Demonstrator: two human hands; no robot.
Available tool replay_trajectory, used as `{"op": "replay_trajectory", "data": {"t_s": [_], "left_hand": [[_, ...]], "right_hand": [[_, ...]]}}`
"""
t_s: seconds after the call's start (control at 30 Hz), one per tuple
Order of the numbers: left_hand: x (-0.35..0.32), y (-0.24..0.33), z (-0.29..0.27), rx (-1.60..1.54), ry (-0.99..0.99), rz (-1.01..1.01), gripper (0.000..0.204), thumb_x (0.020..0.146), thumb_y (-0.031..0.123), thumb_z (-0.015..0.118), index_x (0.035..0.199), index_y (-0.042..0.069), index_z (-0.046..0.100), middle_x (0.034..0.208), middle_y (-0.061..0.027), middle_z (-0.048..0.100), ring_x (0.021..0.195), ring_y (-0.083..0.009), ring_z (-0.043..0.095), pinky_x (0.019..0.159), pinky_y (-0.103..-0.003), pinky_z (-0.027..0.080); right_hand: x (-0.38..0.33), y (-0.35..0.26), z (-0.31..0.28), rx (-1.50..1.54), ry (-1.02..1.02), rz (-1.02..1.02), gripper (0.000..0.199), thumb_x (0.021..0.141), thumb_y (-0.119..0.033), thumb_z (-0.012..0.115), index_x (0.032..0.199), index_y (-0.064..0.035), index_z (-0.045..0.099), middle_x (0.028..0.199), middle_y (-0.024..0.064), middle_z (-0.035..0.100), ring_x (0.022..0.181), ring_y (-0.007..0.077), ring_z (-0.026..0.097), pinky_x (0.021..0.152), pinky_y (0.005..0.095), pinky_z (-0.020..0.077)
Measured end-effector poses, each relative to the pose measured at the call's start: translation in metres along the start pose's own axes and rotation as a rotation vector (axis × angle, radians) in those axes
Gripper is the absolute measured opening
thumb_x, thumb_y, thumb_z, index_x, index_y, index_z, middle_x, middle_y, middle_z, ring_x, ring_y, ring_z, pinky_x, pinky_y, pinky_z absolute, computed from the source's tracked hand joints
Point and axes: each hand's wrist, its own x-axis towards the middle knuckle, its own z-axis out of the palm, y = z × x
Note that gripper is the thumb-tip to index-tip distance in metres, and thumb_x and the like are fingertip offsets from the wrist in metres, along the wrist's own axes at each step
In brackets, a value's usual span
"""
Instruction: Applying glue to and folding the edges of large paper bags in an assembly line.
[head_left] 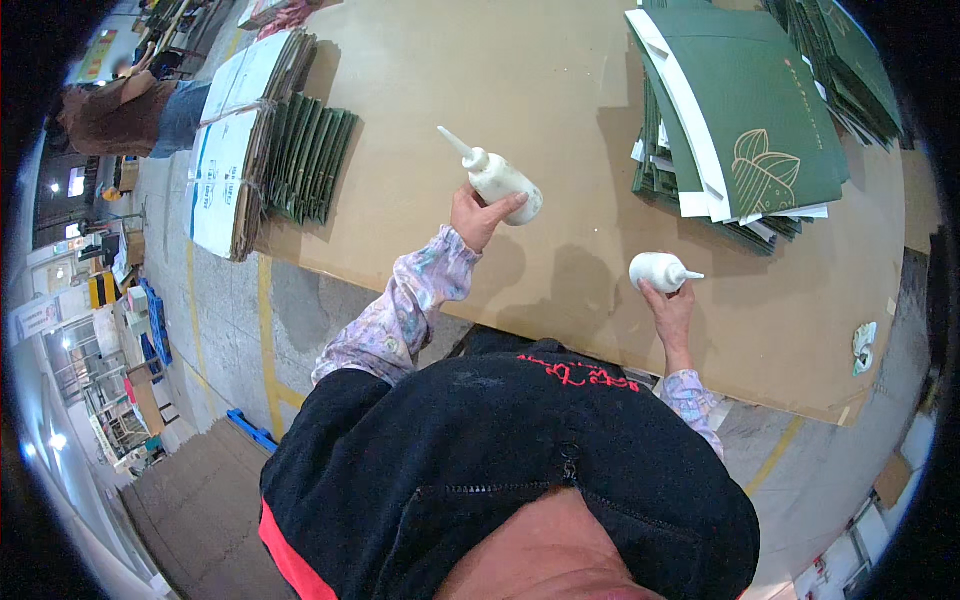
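1. My left hand [478,215] is closed round a white squeeze bottle [505,182], fingers wrapped under its body, thumb across the side.
2. That bottle sits tilted above the brown table [560,90], its long nozzle pointing up and away to my left.
3. My right hand [672,305] grips a second white bottle [658,271] from below, fingers curled tight on its rounded body.
4. This second bottle lies nearly level, its short nozzle pointing to my right, over the near part of the table.
5. The two bottles are well apart, the left one farther from me than the right.
6. Beyond my right hand lies a stack of flat green cartons [745,120] with white edges, fanned untidily.
7. At the table's far left edge stand bundled white and brown sheets [235,145], with more green cartons [305,160] leaning just beside them.
8. Both my sleeves are pale and patterned; my dark jacket fills the lower view.
9. Another person [125,110] is bent over far off to my left.
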Motion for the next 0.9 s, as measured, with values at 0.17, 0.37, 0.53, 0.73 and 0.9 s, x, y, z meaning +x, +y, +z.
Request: {"op": "replay_trajectory", "data": {"t_s": [0.17,0.37,0.53,0.73,0.9], "left_hand": [[0.016,-0.003,-0.011,0.055,-0.046,-0.009,0.044,0.072,0.011,0.078,0.108,-0.002,0.057,0.101,-0.0124,0.064,0.092,-0.0209,0.063,0.082,-0.035,0.052],[0.046,-0.015,-0.021,0.044,-0.028,0.035,0.046,0.069,0.006,0.080,0.108,-0.001,0.055,0.100,-0.0107,0.063,0.091,-0.0207,0.063,0.080,-0.035,0.052],[0.061,-0.034,-0.022,0.008,-0.135,0.031,0.049,0.071,0.000,0.076,0.115,-0.002,0.053,0.106,-0.0131,0.061,0.094,-0.0226,0.062,0.083,-0.037,0.052],[0.074,-0.033,0.012,0.158,-0.300,0.084,0.052,0.073,0.001,0.076,0.118,-0.003,0.050,0.110,-0.0145,0.059,0.098,-0.0235,0.060,0.086,-0.038,0.051],[0.090,-0.028,0.041,0.128,-0.358,0.038,0.053,0.072,0.001,0.077,0.118,-0.003,0.050,0.109,-0.0138,0.059,0.099,-0.0230,0.060,0.086,-0.038,0.051]], "right_hand": [[0.005,0.014,0.010,-0.161,0.117,0.051,0.061,0.069,-0.009,0.080,0.121,-0.0020,0.050,0.112,0.0090,0.060,0.103,0.0175,0.059,0.091,0.0314,0.0479],[0.011,0.005,-0.005,-0.105,0.350,-0.027,0.060,0.068,-0.015,0.081,0.118,-0.0020,0.051,0.109,0.0088,0.061,0.102,0.0182,0.059,0.090,0.0321,0.0478],[0.008,0.029,-0.017,-0.354,0.461,-0.008,0.059,0.072,-0.028,0.077,0.119,-0.0053,0.052,0.108,0.0149,0.062,0.104,0.0294,0.059,0.092,0.0371,0.0452],[-0.011,0.032,-0.010,-0.286,0.589,0.076,0.065,0.071,-0.026,0.077,0.126,-0.0062,0.047,0.116,0.0156,0.058,0.112,0.0301,0.055,0.095,0.0388,0.0434],[-0.027,0.035,-0.010,-0.391,0.581,0.124,0.066,0.076,-0.019,0.072,0.132,-0.0064,0.038,0.124,0.0160,0.053,0.116,0.0303,0.052,0.096,0.0394,0.0424]]}}
